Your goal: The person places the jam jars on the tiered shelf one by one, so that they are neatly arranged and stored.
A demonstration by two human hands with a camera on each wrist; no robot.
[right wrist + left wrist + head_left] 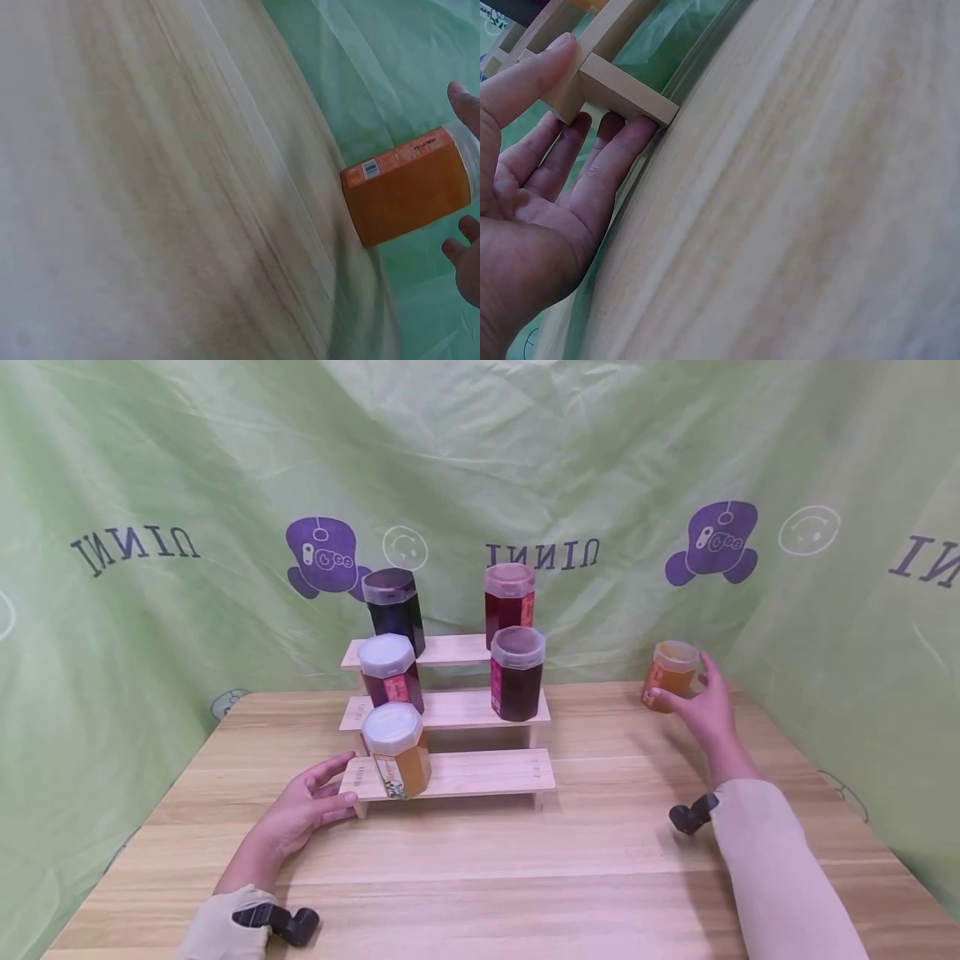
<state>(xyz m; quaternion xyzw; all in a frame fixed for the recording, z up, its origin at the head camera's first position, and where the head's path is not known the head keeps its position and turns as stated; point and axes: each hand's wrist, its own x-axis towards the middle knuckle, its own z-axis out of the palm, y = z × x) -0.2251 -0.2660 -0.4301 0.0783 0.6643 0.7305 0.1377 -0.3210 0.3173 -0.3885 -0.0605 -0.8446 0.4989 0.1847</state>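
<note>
Six jars (672, 676), two hands (708, 706).

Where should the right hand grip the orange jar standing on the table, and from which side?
Probably around the orange jar at its flat-sided body, below the pale lid, coming from its right where the right hand is; it stands upright with clear space around.

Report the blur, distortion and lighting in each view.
Head: even soft light, backdrop lettering mirrored, edges bowed. Left wrist: table smeared, left hand and rack sharper. Right wrist: wood streaked, orange jar fairly sharp.
</note>
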